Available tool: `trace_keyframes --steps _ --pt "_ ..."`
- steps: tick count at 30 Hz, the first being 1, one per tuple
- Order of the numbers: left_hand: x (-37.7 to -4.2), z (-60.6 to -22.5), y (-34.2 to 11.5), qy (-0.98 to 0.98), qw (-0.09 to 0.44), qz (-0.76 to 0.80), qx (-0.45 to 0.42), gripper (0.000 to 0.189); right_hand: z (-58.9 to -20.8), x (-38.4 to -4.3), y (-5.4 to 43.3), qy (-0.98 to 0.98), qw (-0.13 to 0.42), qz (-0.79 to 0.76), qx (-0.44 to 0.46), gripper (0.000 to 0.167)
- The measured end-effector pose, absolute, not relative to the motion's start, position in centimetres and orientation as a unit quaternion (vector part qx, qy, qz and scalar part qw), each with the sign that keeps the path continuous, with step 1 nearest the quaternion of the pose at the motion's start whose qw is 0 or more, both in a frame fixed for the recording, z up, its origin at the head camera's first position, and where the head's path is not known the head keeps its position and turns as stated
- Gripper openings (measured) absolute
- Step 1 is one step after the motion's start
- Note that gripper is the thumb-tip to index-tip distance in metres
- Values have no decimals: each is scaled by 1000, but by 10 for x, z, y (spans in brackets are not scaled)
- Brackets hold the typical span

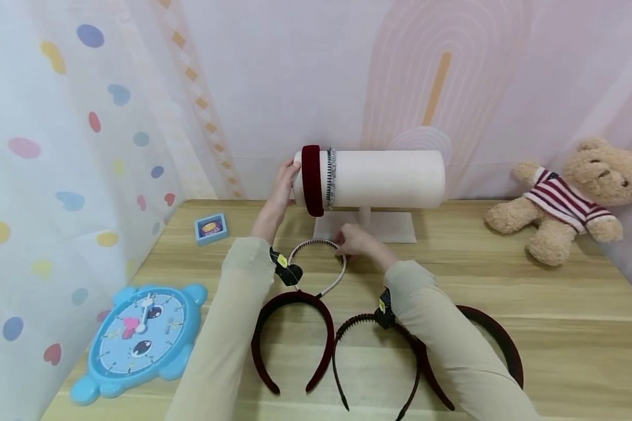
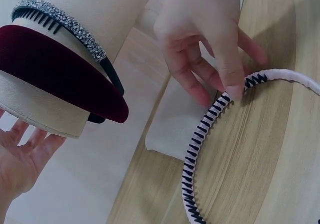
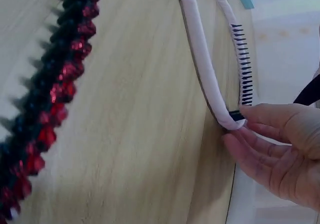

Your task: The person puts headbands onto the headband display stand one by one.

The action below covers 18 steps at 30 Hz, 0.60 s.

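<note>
A white cylindrical headband stand (image 1: 390,178) lies sideways on a post above its flat base (image 1: 397,228). Around its left part sit a wide dark red velvet headband (image 1: 311,181) and a silver glittery headband (image 1: 332,178) with black teeth. My left hand (image 1: 281,186) rests against the cylinder's left end, fingers fairly straight in the left wrist view. Just in front of the base, my right hand (image 1: 360,242) pinches a pale pink headband (image 2: 188,169) between thumb and fingers. That band has black teeth along its inner side and stays low over the wooden table.
Nearer the front lie another dark red headband (image 1: 295,298), a red-beaded toothed headband (image 1: 359,318) and a wide dark headband (image 1: 505,345), partly under my right sleeve. A blue toy clock (image 1: 137,339) and small blue box (image 1: 210,229) sit left; a teddy bear (image 1: 550,228) sits right.
</note>
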<state>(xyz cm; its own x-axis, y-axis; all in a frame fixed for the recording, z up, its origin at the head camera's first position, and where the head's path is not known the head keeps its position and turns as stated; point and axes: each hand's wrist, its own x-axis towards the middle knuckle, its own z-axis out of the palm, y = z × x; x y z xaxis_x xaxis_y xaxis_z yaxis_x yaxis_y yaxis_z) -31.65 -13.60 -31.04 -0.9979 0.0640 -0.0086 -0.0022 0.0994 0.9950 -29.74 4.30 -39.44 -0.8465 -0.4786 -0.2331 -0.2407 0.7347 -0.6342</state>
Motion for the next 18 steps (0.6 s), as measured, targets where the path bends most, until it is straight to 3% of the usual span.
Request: trace_keyframes --steps 3,5,10,15,18 --pt "-318 -311 -135 746 27 665 25 57 -436 -330 54 894 171 -355 -212 38" --pt "-318 -312 -135 742 27 670 24 57 -438 -334 64 896 163 -352 -215 40" --pt "-319 -313 -135 731 24 682 23 54 -373 -295 92 916 208 -293 -176 36" --pt "-316 -313 -136 736 25 676 23 54 -356 -287 147 910 240 -283 -187 30" --pt "-315 -311 -135 739 24 673 25 55 -360 -292 188 896 268 -307 -178 40"
